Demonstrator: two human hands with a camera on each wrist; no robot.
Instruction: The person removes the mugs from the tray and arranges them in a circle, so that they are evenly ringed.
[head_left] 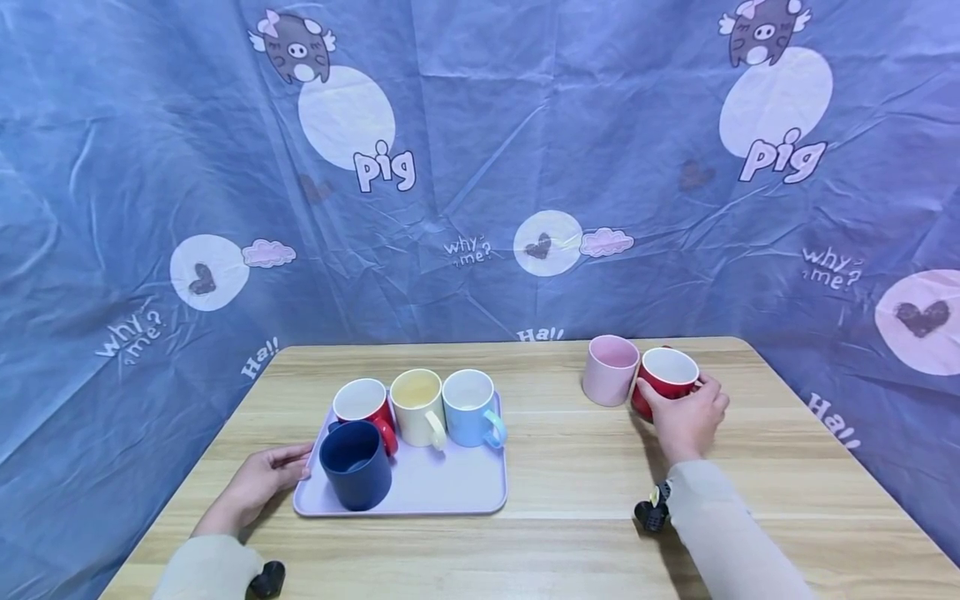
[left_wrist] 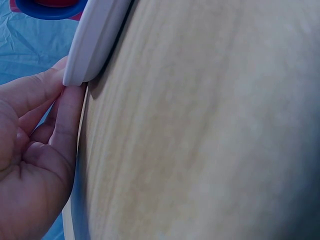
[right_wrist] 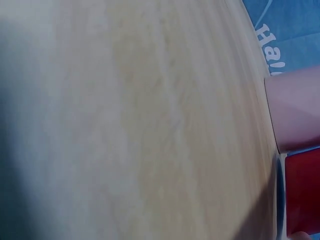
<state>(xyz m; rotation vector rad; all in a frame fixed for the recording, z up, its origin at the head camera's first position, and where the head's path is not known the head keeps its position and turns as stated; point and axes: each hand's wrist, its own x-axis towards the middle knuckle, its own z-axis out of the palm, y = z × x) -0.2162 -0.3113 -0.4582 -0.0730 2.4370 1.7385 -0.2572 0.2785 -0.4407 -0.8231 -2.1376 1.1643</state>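
Observation:
My right hand (head_left: 687,417) grips a red mug (head_left: 651,402) with a white inside, thumb on its near left side and fingers round the right. Whether its base touches the table is unclear. Close on its left stands a pink cup (head_left: 609,372). In the right wrist view, the red mug (right_wrist: 303,192) and pink cup (right_wrist: 295,109) show at the right edge. My left hand (head_left: 258,483) holds the left edge of a pale lilac tray (head_left: 450,483); the left wrist view shows thumb and finger pinching the tray's rim (left_wrist: 92,47).
On the tray stand another red mug (head_left: 362,400), a cream mug (head_left: 415,408), a light blue mug (head_left: 468,408) and, in front at left, a dark blue mug (head_left: 356,467). The wooden table (head_left: 555,475) ends at a blue printed cloth (head_left: 480,167) behind.

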